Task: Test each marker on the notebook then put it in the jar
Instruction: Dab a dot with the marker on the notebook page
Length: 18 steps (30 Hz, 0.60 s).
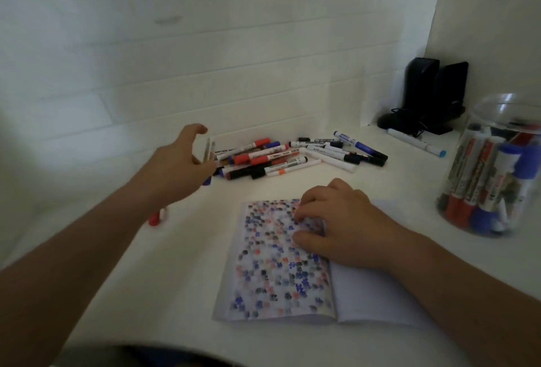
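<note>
Your left hand (181, 159) hovers at the heap of red, blue & black whiteboard markers (263, 159), fingers loosely spread; it may already pinch one, too blurred to tell. Take just one. Right hand (336, 220) presses flat on the dotted open notebook (278, 273); clear plastic jar (494, 167) stands on the right w/ tested ones.

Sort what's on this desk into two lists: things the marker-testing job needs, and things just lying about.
Belongs to the job:
marker pile
notebook, right hand resting on it
jar holding markers
left hand holding a marker

Lying about:
black speakers
black mouse
</note>
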Motion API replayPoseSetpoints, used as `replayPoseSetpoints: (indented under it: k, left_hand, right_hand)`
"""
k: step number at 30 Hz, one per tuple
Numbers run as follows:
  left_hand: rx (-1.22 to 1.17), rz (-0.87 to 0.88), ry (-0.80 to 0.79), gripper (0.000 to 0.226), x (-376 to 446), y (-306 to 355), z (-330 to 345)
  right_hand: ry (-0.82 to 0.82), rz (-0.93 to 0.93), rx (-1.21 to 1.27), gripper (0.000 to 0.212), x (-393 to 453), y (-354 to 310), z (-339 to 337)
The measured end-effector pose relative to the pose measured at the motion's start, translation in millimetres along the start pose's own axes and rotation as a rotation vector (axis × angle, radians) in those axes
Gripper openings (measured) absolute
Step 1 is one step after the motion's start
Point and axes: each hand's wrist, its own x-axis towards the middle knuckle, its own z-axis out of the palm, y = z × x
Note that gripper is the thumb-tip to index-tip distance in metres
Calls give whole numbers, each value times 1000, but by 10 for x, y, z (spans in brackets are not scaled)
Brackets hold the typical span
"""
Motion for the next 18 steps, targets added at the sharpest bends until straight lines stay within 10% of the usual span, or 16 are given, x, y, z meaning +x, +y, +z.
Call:
replayPoseSetpoints:
  k: [18]
  left_hand:
    - [916, 108, -7, 32, -8, -841, 99]
  right_hand:
    - [-10, -31, -8, 53, -20, -53, 17]
